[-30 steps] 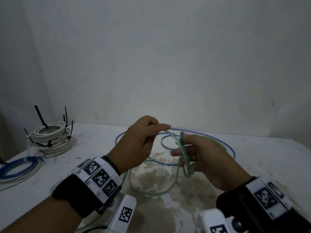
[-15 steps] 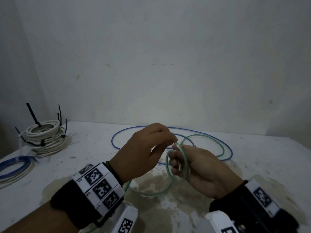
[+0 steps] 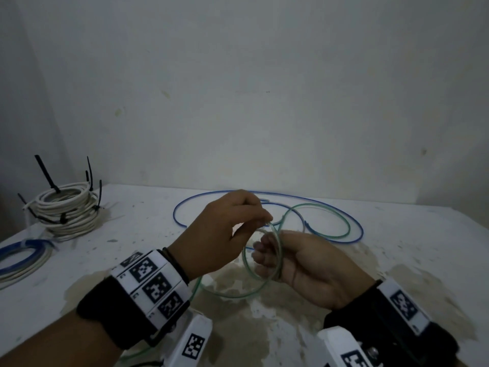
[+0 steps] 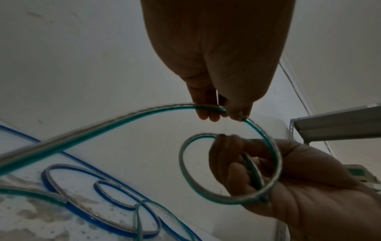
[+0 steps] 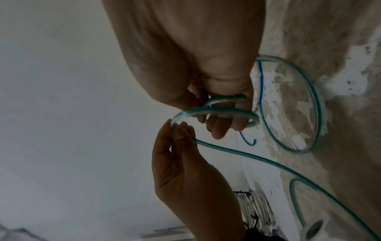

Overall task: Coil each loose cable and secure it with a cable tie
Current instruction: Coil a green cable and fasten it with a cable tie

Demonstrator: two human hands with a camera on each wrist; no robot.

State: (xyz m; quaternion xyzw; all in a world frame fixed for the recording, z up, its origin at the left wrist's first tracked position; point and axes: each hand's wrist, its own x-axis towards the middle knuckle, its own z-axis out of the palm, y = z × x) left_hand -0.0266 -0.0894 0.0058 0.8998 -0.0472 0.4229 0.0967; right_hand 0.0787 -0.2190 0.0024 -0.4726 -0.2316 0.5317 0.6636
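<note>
A clear green-striped cable point(image 3: 246, 263) is wound in small turns held in my right hand point(image 3: 267, 258), whose fingers curl round the coil point(image 4: 185, 176) above the table. My left hand point(image 3: 264, 221) pinches the same cable point(image 5: 216, 110) just above the coil, thumb against fingertips point(image 4: 222, 112). From that pinch the loose green cable point(image 3: 341, 221) trails down onto the white table point(image 3: 148, 229) in wide loops. A loose blue cable point(image 3: 356, 223) lies looped on the table behind both hands.
A white cable coil point(image 3: 66, 207) bound with black ties stands at the back left. At the left edge lies a blue and white coil point(image 3: 21, 255). The tabletop in front is stained brown point(image 3: 238, 308). A wall rises close behind the table.
My left hand has come down and to the right, bringing the pinched green cable against the coil in my right hand. Both hands sit slightly lower than before.
</note>
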